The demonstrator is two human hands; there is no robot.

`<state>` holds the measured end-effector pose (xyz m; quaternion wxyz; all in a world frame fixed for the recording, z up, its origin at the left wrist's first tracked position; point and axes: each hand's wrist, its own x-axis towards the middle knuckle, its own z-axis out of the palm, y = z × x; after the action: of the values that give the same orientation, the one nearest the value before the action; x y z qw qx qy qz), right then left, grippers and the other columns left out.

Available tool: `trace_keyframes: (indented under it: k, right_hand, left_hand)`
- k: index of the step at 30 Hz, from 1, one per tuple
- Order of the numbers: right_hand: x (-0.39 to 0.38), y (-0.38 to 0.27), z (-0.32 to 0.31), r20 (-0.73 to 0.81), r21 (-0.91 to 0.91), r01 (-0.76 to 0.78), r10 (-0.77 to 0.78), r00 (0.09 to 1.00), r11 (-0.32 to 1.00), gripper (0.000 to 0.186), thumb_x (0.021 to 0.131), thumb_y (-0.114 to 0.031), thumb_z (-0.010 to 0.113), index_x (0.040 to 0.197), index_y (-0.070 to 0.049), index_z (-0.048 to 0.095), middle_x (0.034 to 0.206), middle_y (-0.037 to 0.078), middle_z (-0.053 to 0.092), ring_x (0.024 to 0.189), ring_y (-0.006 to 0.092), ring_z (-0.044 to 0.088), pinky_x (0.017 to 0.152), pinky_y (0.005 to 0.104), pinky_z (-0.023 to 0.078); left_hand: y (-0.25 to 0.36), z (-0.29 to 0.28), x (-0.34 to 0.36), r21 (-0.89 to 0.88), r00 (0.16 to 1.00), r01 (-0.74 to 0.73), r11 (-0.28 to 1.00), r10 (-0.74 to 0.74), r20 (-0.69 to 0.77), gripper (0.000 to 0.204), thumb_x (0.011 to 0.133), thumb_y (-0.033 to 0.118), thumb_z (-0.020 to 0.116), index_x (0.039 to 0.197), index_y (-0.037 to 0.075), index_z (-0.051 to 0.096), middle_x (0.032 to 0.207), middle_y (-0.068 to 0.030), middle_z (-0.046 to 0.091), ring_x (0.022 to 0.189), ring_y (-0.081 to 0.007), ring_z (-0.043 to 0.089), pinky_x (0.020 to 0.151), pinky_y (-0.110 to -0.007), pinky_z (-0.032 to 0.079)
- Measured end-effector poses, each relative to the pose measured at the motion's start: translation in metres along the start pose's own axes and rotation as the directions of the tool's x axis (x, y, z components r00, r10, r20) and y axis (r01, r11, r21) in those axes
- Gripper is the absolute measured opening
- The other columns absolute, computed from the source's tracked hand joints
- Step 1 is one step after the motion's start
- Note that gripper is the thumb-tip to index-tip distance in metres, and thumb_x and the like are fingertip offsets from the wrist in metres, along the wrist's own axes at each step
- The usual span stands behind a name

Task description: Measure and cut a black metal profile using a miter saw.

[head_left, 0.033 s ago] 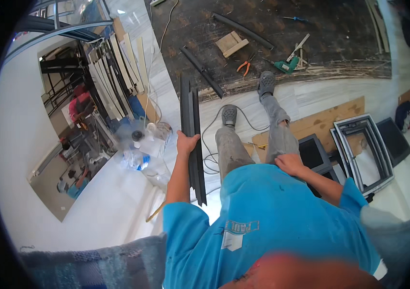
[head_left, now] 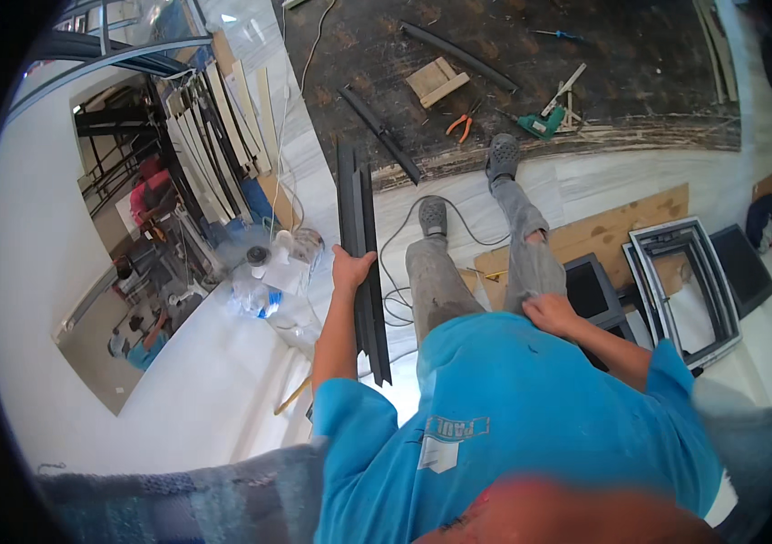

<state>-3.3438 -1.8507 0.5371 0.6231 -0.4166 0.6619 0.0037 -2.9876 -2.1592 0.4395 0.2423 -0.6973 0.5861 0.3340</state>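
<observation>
Gripping the dark metal profile [head_left: 360, 245] partway along its length, the left hand [head_left: 349, 269] is closing its fingers around the bar from the left side, with the thumb showing on the near face. This profile is a long, flat, black channel section made of two parallel strips; it is running from just beside the person's left hip up toward the dark floor panel [head_left: 531, 82], and its far end is lying near the edge between that panel and the pale marble floor [head_left: 223, 399]. The right hand [head_left: 549, 313] is resting palm down on the right thigh of the grey trousers, fingers loosely spread and clamped on nothing.

The person is wearing a blue shirt and grey clogs, with both legs stretched forward. A thin grey cable [head_left: 404, 272] is looping across the pale floor between the profile and the left leg.

Further items are lying on the dark panel: a second black bar [head_left: 381, 136], a longer black bar [head_left: 458, 56], a small wooden block assembly [head_left: 440, 82], orange-handled pliers [head_left: 460, 125] and a green power tool [head_left: 542, 122]. To the left of the held profile, crumpled clear plastic wrap and bottles [head_left: 268, 272] are piling up beside stacked pale strips leaning at the wall. To the right, a plywood sheet [head_left: 621, 227] is lying flat, with a grey rectangular frame [head_left: 680, 290] and dark square panels beside it.
</observation>
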Motion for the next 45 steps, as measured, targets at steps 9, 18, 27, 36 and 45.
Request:
trace_keyframes:
  k: [9, 18, 27, 36, 45]
  right_hand:
    - [0.132, 0.100, -0.098, 0.639, 0.225, 0.182, -0.286, 0.714, 0.957, 0.035, 0.091, -0.036, 0.060, 0.103, -0.004, 0.068, 0.100, 0.021, 0.070, 0.093, 0.0362, 0.068, 0.079, 0.0490, 0.051]
    - [0.577, 0.226, -0.241, -0.491, -0.029, 0.120, -0.119, 0.863, 0.992, 0.030, 0.086, -0.029, 0.064, 0.106, -0.007, 0.060, 0.094, 0.017, 0.065, 0.089, 0.0357, 0.065, 0.078, 0.0461, 0.051]
    - [0.727, 0.271, -0.248, -0.583, -0.388, -0.068, -0.188, 0.790, 0.919, 0.050, 0.087, -0.028, 0.062, 0.130, -0.008, 0.046, 0.117, 0.021, 0.057, 0.111, 0.0418, 0.057, 0.094, 0.0500, 0.048]
    - [0.719, 0.284, -0.282, -0.754, -0.238, 0.126, -0.265, 0.601, 0.963, 0.046, 0.087, -0.027, 0.056, 0.124, -0.001, 0.058, 0.113, 0.027, 0.065, 0.109, 0.0434, 0.061, 0.092, 0.0470, 0.049]
    - [0.612, 0.261, -0.282, -0.567, 0.250, 0.333, -0.141, 0.812, 0.909, 0.057, 0.093, -0.045, 0.064, 0.126, 0.000, 0.053, 0.105, 0.010, 0.061, 0.096, 0.0159, 0.058, 0.084, 0.0305, 0.046]
  left_hand:
    - [0.020, 0.087, 0.152, -0.038, 0.995, -0.024, 0.999, 0.020, -0.101, 0.083, 0.065, 0.042, 0.084, 0.116, -0.009, 0.041, 0.109, -0.0342, 0.064, 0.102, -0.0464, 0.065, 0.089, -0.046, 0.052]
    - [-0.016, 0.224, 0.345, -0.089, 0.967, 0.172, 0.981, -0.186, -0.176, 0.084, 0.066, 0.042, 0.083, 0.116, -0.009, 0.040, 0.110, -0.0344, 0.063, 0.102, -0.0445, 0.066, 0.088, -0.045, 0.053]
    - [-0.052, 0.313, 0.477, -0.187, 0.924, 0.279, 0.942, -0.316, -0.214, 0.111, 0.065, 0.044, 0.087, 0.134, -0.020, 0.029, 0.137, -0.0366, 0.048, 0.128, -0.0437, 0.052, 0.107, -0.040, 0.043]
    - [-0.075, 0.329, 0.506, -0.209, 0.920, 0.208, 0.956, -0.263, -0.290, 0.104, 0.058, 0.051, 0.091, 0.125, -0.011, 0.041, 0.124, -0.0305, 0.057, 0.117, -0.0425, 0.059, 0.097, -0.045, 0.049]
    - [-0.003, 0.347, 0.466, -0.262, 0.828, -0.459, 0.849, 0.302, -0.473, 0.067, 0.074, 0.032, 0.080, 0.124, -0.001, 0.050, 0.116, -0.0246, 0.057, 0.107, -0.0397, 0.058, 0.094, -0.045, 0.048]
